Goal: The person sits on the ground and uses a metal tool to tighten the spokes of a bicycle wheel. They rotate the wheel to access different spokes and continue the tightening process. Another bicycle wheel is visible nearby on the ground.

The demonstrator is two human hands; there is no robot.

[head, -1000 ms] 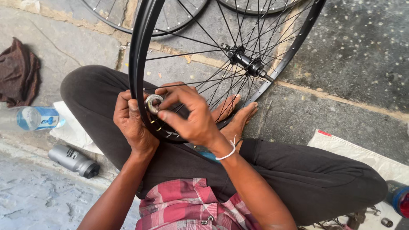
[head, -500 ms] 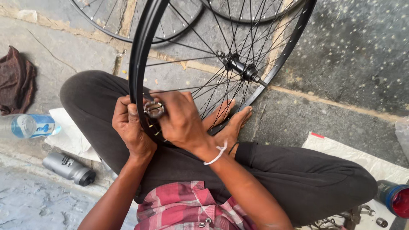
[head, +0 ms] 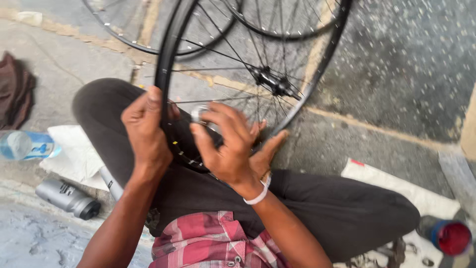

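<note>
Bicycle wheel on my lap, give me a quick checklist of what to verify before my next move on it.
1. Left hand grips the wheel rim: ok.
2. Right hand holds the small round metal tool at the rim: ok.
3. Tool seated on a spoke end: cannot tell, fingers cover it.
4. Wheel rests upright against the lap: ok.
5. Hub free of the hands: ok.
6. Grey can lies apart from the wheel: ok.
</note>
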